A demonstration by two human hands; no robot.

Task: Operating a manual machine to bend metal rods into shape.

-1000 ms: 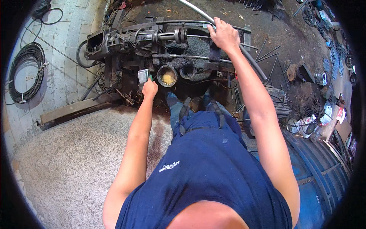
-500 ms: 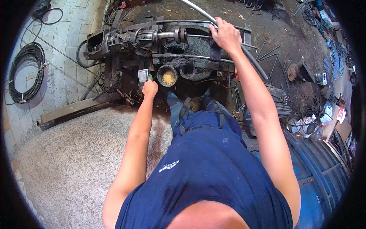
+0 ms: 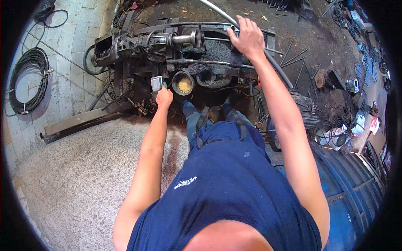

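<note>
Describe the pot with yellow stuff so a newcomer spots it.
Find the dark metal machine across the upper middle. On its near side, just right of the left hand, sits a round pot. Unlike the dark cup on its right, it holds yellow material.

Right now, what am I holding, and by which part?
Left hand grips a green handle at its near end; right hand lies partway along a grey pipe, its grip unclear.

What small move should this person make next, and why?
Perhaps the right hand should curl its fingers around the long grey bar: it lies over the bar with fingers extended and thumb apart, so the hold looks loose. The left hand is beside the small pale square thing, away from the bar.
</note>
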